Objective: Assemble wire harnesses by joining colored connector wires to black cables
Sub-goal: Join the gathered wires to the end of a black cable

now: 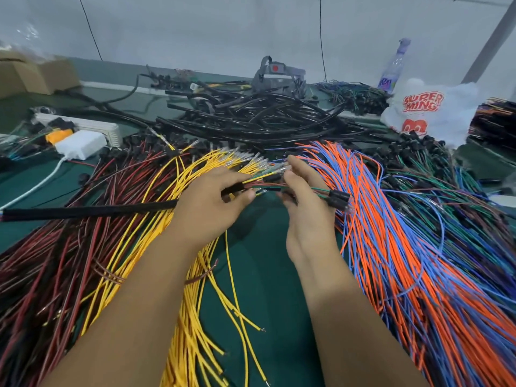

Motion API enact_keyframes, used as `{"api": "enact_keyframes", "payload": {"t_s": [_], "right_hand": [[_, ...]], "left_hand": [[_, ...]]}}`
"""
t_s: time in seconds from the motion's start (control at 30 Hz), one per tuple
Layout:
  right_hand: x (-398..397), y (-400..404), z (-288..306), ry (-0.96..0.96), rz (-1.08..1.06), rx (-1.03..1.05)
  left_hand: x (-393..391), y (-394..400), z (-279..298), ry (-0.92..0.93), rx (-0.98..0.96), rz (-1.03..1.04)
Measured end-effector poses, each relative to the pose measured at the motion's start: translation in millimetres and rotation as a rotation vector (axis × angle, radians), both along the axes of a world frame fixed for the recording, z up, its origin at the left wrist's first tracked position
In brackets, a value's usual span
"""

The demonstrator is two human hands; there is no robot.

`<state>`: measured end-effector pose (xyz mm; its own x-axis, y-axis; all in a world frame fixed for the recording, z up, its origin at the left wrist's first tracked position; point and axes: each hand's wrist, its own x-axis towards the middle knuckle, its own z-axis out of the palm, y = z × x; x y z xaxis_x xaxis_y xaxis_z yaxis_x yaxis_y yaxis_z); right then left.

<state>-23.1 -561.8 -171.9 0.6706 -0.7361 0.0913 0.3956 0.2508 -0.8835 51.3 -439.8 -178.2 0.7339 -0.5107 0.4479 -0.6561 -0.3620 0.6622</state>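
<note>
Four big spreads of loose wire fan out around the grip I am watching on the green table (262,275): dark red wires (55,247) far out to the left of it, yellow wires (192,317) running under the left forearm, orange and blue wires (396,247) mixed together on the right, and green and dark ones (460,191) beyond those. One heap of black cables (251,115) lies past the grip, toward the wall.

Two hands meet at the centre. My view shows the left hand (206,208) with fingers curled round one black cable (89,212), whose sleeved length runs away to the left, while a short bunch of thin colored wires (265,185) comes out of its end between the two hands. The right hand (304,202) pinches those wires with thumb and fingers just to the right of the cable's end. Two small black connectors (339,199) hang on wires just past the right hand's fingers, over the orange spread.

Farther off I count one white plastic bag (430,107) with red print, one clear bottle (392,68) behind it, one white adapter (81,145) far left, and one cardboard box (30,76) in the far left corner.
</note>
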Motion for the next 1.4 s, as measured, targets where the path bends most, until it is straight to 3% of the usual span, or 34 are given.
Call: {"api": "enact_keyframes", "payload": {"t_s": [0.2, 0.43, 0.5, 0.6, 0.7, 0.93, 1.2, 1.3, 1.4], "right_hand": [[1, 2, 2, 0.007, 0.038, -0.009], [0, 5, -1, 0.092, 0.077, -0.043], [-1, 2, 1, 0.055, 0.113, -0.026], [-2, 2, 1, 0.058, 0.113, -0.098], [-1, 5, -1, 0.101, 0.022, -0.188], [3, 3, -2, 0.096, 0.003, -0.182], [-1, 1, -1, 0.078, 0.158, -0.237], [-2, 1, 1, 0.072, 0.11, -0.296], [-2, 2, 0, 0.071, 0.076, -0.319]], "left_hand": [[-1, 0, -3, -0.114, 0.053, -0.004], [-7, 2, 1, -0.116, 0.168, 0.057], [-6, -3, 4, 0.061, 0.096, 0.019], [-1, -6, 14, 0.53, -0.133, -0.124], [0, -3, 20, 0.699, -0.126, -0.203], [-1, -1, 15, 0.646, -0.076, -0.194], [-5, -1, 15, 0.639, -0.161, -0.159], [-11, -3, 10, 0.387, -0.155, -0.053], [-18, -3, 2, 0.028, 0.04, 0.091]]}}
